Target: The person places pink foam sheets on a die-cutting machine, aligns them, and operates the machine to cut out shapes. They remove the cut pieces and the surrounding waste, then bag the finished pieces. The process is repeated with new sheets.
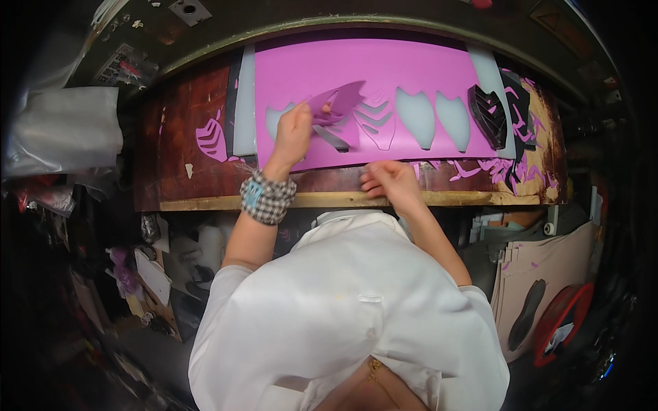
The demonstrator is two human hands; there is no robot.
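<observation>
My left hand (293, 133) is closed on thin purple cut pieces (336, 103), raised above a large purple sheet (363, 61). The pieces are pointed and slotted; they overlap, so I cannot tell how many there are. My right hand (394, 183) is at the sheet's front edge, fingers loosely curled and a little apart, with nothing visible in them. Several leaf-shaped openings in the sheet show the pale board (484, 61) underneath. One slotted shape (375, 123) still sits within its outline. A black cutting die (488, 116) rests at the sheet's right end.
A slotted purple piece (211, 139) lies on the worn red-brown table (185, 171) at left. Purple scraps (531, 175) litter its right end. A green machine beam (226, 34) spans the back. Grey plastic (62, 130) hangs at left; beige sheets (541, 274) stand below right.
</observation>
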